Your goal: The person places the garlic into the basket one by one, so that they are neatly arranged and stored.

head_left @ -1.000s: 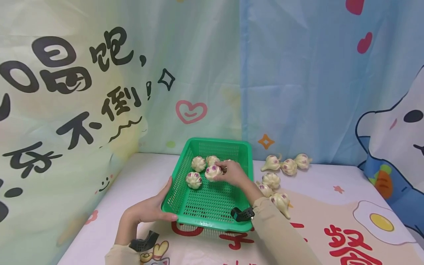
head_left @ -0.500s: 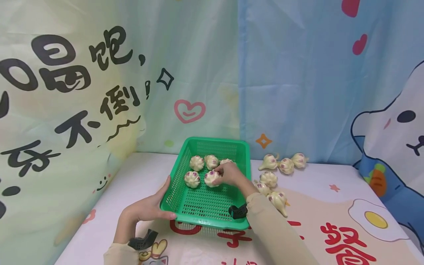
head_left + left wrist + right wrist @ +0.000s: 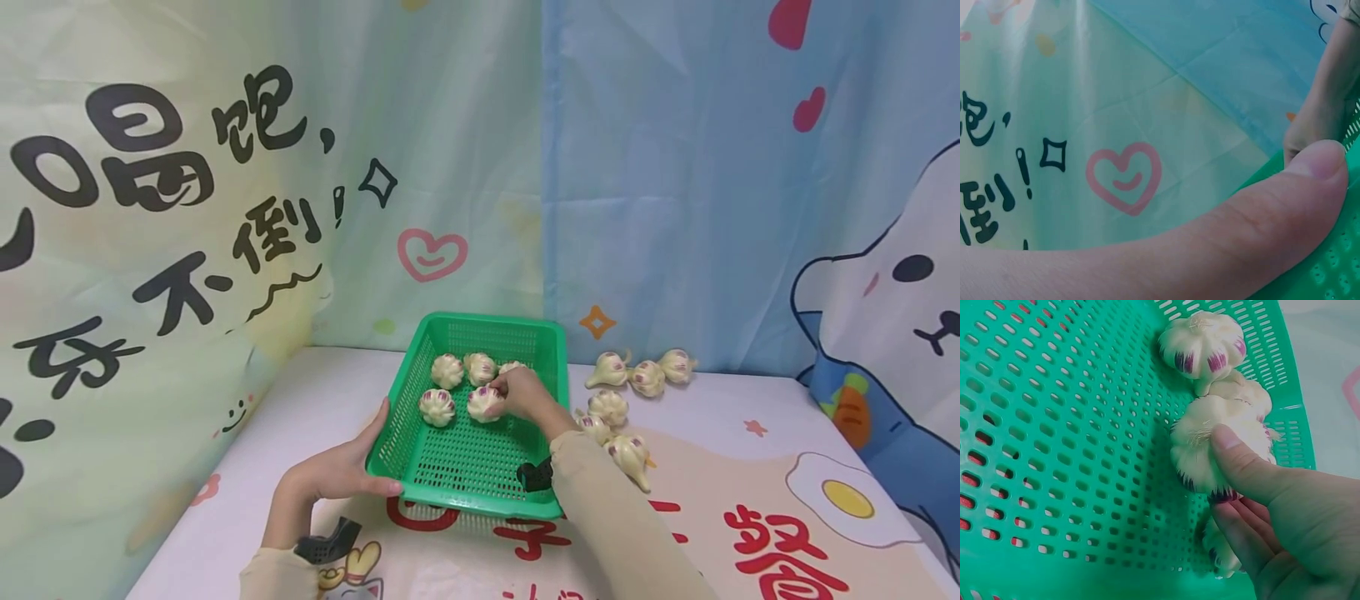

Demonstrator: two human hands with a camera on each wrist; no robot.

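A green perforated plastic basket (image 3: 480, 503) stands tilted slightly on the table. My left hand (image 3: 333, 473) holds its near left corner, with the thumb (image 3: 1272, 219) over the rim; the other fingers are mostly hidden. Inside the basket, my right hand (image 3: 528, 395) pinches a white garlic bulb (image 3: 1197, 447) with purple streaks between thumb and fingers. Several other bulbs lie in the basket's far half, such as a garlic bulb (image 3: 437, 407) to the left of the held one. Whether the held bulb touches the basket floor I cannot tell.
To the right of the basket lie several more garlic bulbs, one garlic bulb (image 3: 630, 457) nearest to me and another garlic bulb (image 3: 678, 366) at the back. A printed cloth covers the table (image 3: 720, 467). Curtains (image 3: 480, 167) with drawings hang behind and at left.
My right hand has brought the garlic bulb slightly lower and nearer, uncovering more of the bulbs behind it. The left hand keeps its hold on the basket.
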